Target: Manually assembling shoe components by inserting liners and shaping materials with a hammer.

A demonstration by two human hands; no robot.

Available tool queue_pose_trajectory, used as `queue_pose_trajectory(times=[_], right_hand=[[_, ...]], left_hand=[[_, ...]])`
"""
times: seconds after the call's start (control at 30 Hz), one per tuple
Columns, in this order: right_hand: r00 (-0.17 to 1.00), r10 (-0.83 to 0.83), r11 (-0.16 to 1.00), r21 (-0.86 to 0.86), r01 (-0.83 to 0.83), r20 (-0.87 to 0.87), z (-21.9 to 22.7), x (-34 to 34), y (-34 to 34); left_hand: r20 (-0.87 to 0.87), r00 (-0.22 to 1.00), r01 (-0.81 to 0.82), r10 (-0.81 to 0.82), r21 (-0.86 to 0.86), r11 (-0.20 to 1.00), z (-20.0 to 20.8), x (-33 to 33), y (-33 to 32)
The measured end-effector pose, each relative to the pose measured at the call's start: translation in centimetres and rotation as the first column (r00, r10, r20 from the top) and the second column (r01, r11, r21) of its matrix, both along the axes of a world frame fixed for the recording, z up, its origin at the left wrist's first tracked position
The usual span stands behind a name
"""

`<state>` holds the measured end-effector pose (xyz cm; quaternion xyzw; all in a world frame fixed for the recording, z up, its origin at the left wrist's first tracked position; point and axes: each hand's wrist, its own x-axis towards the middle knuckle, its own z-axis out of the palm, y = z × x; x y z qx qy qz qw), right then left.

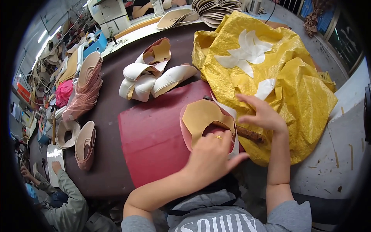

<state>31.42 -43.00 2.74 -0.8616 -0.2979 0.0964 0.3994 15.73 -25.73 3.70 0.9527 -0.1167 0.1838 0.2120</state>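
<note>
A shoe upper with a tan lining (199,115) and a pink edge lies on the red mat, with a white piece along its right side. My left hand (208,150) rests on it, fingers curled into its opening and their tips hidden; the thumb sticks out to the right. Just to the right, my right hand (266,116) is raised with its fingers spread and nothing visible in it. Beyond its fingers, a white cut piece (265,88) lies on the yellow sack (305,92). Below that hand shows a worn brown wooden handle (250,134), its other end hidden.
More white pieces (249,50) lie on the sack. White shoe uppers (141,85) are heaped beyond the red mat (150,143). Stacked pink uppers (87,87) stand at the left. A sewing machine (110,17) is at the back; another person's sleeve (71,197) shows lower left.
</note>
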Motion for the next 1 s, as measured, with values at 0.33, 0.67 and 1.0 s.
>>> queue_pose_trajectory(times=[0.33, 0.67, 1.0], right_hand=[[0.971, -0.223, 0.940, 0.283, 0.191, 0.084, -3.1, -0.6, 2.2], [0.727, -0.687, 0.573, 0.614, 0.542, 0.001, 2.8, -0.2, 4.3], [0.886, -0.227, 0.699, 0.566, 0.437, -0.403, 0.1, -3.2, 6.5]], left_hand=[[-0.142, 0.990, -0.103, 0.022, -0.598, 0.795, -0.6, -2.3, 3.3], [-0.117, 0.991, -0.007, -0.063, -0.516, 0.857, -2.8, -2.7, -0.3], [-0.290, 0.754, -0.243, 0.590, -0.957, -0.160, -5.1, -13.6, 4.8]])
